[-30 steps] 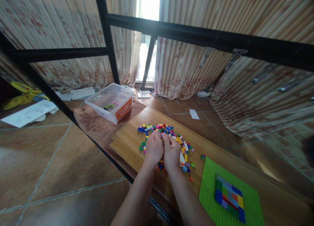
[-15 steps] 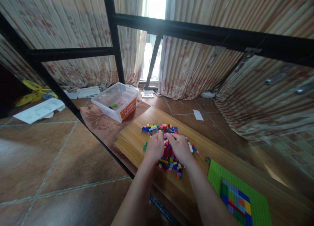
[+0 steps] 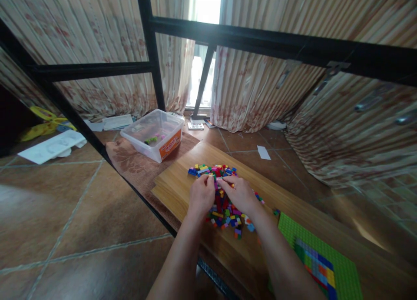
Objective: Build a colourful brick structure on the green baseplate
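Over a loose heap of small coloured toy bricks (image 3: 224, 211) on the wooden table, my two hands are close together, fingertips almost meeting. My left hand (image 3: 202, 193) is closed in a pinch; a small pale toy brick (image 3: 211, 175) shows at its fingertips. Thumb and forefinger of my right hand (image 3: 240, 195) are closed at a small pink toy brick (image 3: 219, 178). Fingers and heap partly hide both pieces. Right of my right forearm lies a green baseplate (image 3: 347, 269) with a multicoloured block of bricks (image 3: 317, 265) built on it, partly covered by the arm.
A clear plastic bin (image 3: 140, 139) with an orange label and a few bricks inside stands beyond the table's (image 3: 176, 182) left end, on a brown mat (image 3: 120, 156). Black metal bars (image 3: 260, 39) cross in front of the curtains. Papers (image 3: 263, 152) lie on the tiled floor.
My hands have moved slightly apart at the fingertips, and my right hand has shifted a little to the right. Light blue and orange bricks now show beside my right wrist.
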A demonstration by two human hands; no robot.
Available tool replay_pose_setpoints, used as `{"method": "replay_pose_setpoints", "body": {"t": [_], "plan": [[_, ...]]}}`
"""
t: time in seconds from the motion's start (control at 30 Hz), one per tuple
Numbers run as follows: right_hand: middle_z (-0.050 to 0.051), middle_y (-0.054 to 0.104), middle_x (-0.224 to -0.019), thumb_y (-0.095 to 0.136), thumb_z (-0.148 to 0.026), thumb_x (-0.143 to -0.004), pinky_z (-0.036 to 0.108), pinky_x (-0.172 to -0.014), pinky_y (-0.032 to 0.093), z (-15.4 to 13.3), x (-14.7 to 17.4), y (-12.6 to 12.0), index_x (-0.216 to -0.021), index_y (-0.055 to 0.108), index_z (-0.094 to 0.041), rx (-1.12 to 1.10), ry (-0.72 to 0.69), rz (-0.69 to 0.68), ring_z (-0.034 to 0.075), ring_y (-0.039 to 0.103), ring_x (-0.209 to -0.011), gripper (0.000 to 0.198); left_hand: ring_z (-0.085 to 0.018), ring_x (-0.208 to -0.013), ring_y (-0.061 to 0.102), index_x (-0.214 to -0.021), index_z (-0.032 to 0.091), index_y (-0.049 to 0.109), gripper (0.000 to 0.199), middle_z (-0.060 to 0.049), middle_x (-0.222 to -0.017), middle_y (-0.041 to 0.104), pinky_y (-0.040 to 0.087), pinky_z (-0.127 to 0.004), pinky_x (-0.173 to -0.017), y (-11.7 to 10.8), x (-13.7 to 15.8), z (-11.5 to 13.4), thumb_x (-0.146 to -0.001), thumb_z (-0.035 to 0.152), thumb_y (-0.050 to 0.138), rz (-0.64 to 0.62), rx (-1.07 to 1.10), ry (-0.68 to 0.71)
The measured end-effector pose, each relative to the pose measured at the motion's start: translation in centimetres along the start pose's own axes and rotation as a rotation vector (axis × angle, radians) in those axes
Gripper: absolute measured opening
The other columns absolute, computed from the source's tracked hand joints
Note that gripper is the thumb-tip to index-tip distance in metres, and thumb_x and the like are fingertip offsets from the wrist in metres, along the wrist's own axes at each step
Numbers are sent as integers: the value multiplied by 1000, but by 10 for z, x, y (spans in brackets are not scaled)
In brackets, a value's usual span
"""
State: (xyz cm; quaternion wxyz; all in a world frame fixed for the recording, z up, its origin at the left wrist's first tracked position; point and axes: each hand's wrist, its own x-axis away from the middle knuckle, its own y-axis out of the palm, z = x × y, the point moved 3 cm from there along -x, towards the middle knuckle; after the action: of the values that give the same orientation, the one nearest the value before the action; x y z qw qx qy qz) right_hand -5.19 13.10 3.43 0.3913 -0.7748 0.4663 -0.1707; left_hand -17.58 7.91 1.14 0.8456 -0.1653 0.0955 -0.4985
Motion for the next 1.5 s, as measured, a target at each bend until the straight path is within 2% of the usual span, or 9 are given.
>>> {"method": "replay_pose_setpoints", "body": {"t": [0.2,0.33,0.4,0.5,0.7,0.97,1.1,1.33,1.5], "plan": [[3,72,-80,50,-43,-87,29,-71,42,7,4,3,-83,75,-20,-185,12,43,19,61,-76,34,-15,-72,57,-77,16,64,27,-1,-74,65,38,-24,-67,6,-3,-3,-88,33,46,-18,152,48],[-1,67,-67,48,-46,-87,28,-66,42,6,8,5,-89,73,-17,-386,38,89,18,60,-70,38,-14,-65,52,-71,18,56,30,1,-66,58,34,-24,-61,9,-1,1,-91,36,42,-14,84,39],[-2,64,-61,46,-47,-88,27,-63,41,3,8,6,-89,72,-17,-392,70,115,18,59,-67,40,-15,-64,52,-70,20,53,31,0,-66,57,34,-25,-61,9,1,5,-92,36,39,-4,35,13],[1,66,-68,44,-47,-89,27,-64,40,-3,9,7,-84,68,-18,-309,125,193,18,60,-70,38,-17,-67,54,-72,21,49,28,-3,-70,59,34,-27,-63,12,6,13,-94,33,35,0,11,-25],[2,63,-67,40,-42,-91,27,-61,34,-17,13,8,-74,59,-21,-140,166,312,17,54,-65,33,-18,-72,57,-76,21,50,28,-5,-76,62,37,-27,-65,16,13,23,-95,34,35,-4,104,2],[-1,58,-63,38,-47,-90,26,-62,34,-4,14,15,-68,56,-21,-363,230,407,16,50,-64,38,-15,-64,48,-67,21,45,27,0,-66,52,35,-25,-62,17,7,17,-92,24,35,41,132,22],[1,62,-65,37,-48,-91,26,-62,36,1,14,16,-77,64,-20,-367,252,387,16,52,-63,41,-15,-64,49,-67,20,50,27,0,-65,54,33,-24,-60,16,5,11,-91,27,38,49,112,-6],[4,70,-77,39,-38,-92,27,-67,36,1,11,8,-79,69,-23,-6,166,241,18,60,-74,36,-18,-74,60,-83,18,66,24,-5,-80,68,39,-26,-68,10,5,8,-89,27,44,62,-32,-6],[6,71,-86,39,-35,-92,28,-70,37,2,13,4,-88,70,-22,91,116,158,19,61,-78,34,-20,-84,62,-86,19,70,25,-8,-90,71,42,-29,-77,8,5,5,-88,25,46,67,-60,23]]}}
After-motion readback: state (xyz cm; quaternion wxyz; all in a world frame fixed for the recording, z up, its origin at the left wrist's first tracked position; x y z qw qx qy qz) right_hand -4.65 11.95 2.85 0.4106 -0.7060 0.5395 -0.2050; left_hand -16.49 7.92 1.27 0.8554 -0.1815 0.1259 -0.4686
